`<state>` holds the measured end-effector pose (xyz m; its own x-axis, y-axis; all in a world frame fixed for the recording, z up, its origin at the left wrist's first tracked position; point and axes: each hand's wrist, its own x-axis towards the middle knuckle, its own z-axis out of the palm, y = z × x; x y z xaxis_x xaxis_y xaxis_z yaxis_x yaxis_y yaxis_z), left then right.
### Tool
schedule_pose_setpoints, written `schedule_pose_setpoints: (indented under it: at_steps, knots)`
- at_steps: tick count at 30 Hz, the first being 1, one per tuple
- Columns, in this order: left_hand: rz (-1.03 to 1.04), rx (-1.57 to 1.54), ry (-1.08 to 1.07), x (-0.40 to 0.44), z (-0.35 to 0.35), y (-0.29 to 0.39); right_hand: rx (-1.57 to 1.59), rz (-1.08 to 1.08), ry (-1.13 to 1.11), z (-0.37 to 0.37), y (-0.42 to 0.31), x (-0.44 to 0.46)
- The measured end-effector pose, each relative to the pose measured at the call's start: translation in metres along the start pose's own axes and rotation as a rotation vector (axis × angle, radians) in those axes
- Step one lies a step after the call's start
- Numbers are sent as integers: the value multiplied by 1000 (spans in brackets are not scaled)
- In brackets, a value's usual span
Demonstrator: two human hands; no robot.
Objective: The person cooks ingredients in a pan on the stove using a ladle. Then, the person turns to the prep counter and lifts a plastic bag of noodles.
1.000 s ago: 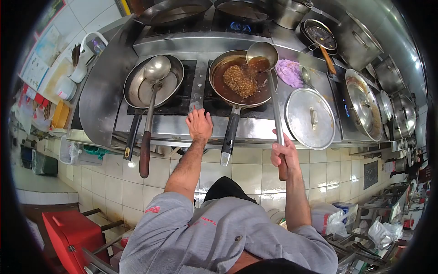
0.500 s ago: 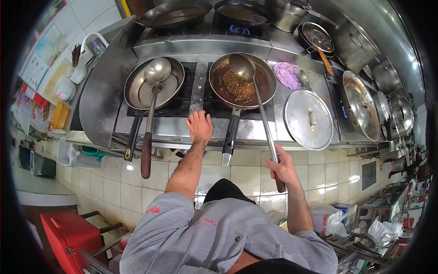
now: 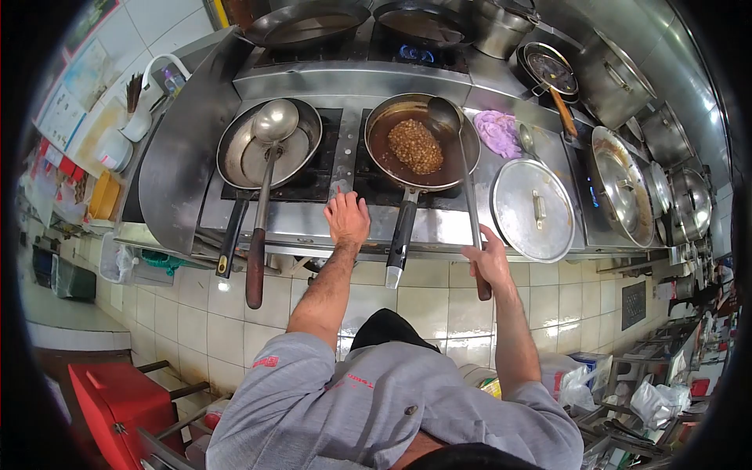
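Observation:
My right hand (image 3: 489, 260) is closed round the wooden-ended handle of a long steel ladle (image 3: 470, 188). The ladle's bowl rests at the upper right inside a pan (image 3: 381, 149), in brown sauce. A mound of small light-brown pieces (image 3: 415, 146) sits in the middle of that sauce. My left hand (image 3: 347, 219) lies on the stove's front edge between the two pans, fingers apart, holding nothing. On the left burner is a second pan (image 3: 233, 174), with another ladle (image 3: 276, 121) lying in it, its wooden handle pointing toward me.
A round metal lid (image 3: 521, 227) lies right of the sauce pan, below a purple cloth (image 3: 497, 133) and a spoon (image 3: 526, 139). Two dark pans (image 3: 313, 30) stand on the back burners, one over a blue flame. Large pots (image 3: 613, 78) and a wide pan (image 3: 601, 172) are at the right.
The right hand's ladle has moved from above the mound to the pan's right side, its bowl lowering into the sauce. The mound is uncovered. My left hand stays in place.

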<state>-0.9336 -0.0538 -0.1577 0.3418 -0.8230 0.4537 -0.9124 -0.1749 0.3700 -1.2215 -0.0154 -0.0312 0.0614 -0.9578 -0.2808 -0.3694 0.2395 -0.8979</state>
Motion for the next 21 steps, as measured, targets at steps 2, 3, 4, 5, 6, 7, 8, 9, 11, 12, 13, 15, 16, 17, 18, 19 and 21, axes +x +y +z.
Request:
schedule_pose_setpoints:
  at_steps: [2, 3, 4, 5, 6, 7, 8, 9, 11, 12, 13, 15, 16, 17, 18, 19, 21]
  knots:
    - [-7, 2, -12, -1, -1, 0, 179, 52, -101, 6, -9, 3]
    - [-8, -2, -13, 0, 0, 0, 182, 49, -100, 7, -11, 4]
    - [-8, -7, -16, 0, 0, 0, 472, 116, -167, 9, -12, 5]
    - [-5, -7, -10, 1, -1, 0, 762, 176, -235, 10, -14, 7]
    - [-4, -6, -12, 1, -2, 0, 831, 181, -276, 9, -13, 8]
    - [-4, -5, -15, 0, -2, 1, 830, 176, -276, 9, -10, 8]
    - [-4, -6, -10, 0, -2, 1, 913, 169, -298, 9, -7, 8]
    - [-5, -4, -15, 1, -2, 1, 996, 162, -321, 10, -4, 9]
    - [-6, -3, -20, 0, -2, 0, 1021, 154, -332, 10, -1, 7]
    - [-9, -1, -22, -1, -2, 1, 1005, 140, -330, 12, -3, 5]
    - [-11, 1, -23, 0, -2, 1, 989, 124, -328, 12, -4, 3]
    - [-12, -1, -21, 1, -2, 1, 980, 129, -311, 10, -7, 0]
    - [-14, -1, -23, 0, -2, 1, 972, 140, -293, 10, -8, -1]
    - [-11, -4, -17, 0, -3, 1, 971, 133, -292, 9, -7, -3]
    - [-20, -4, -30, 0, -3, 2, 929, 133, -274, 7, -6, -5]
    - [-26, -6, -37, 0, -3, 2, 887, 127, -256, 6, -5, -7]
    - [-21, -20, -3, -1, -2, 1, 822, 113, -251, 1, -8, -14]
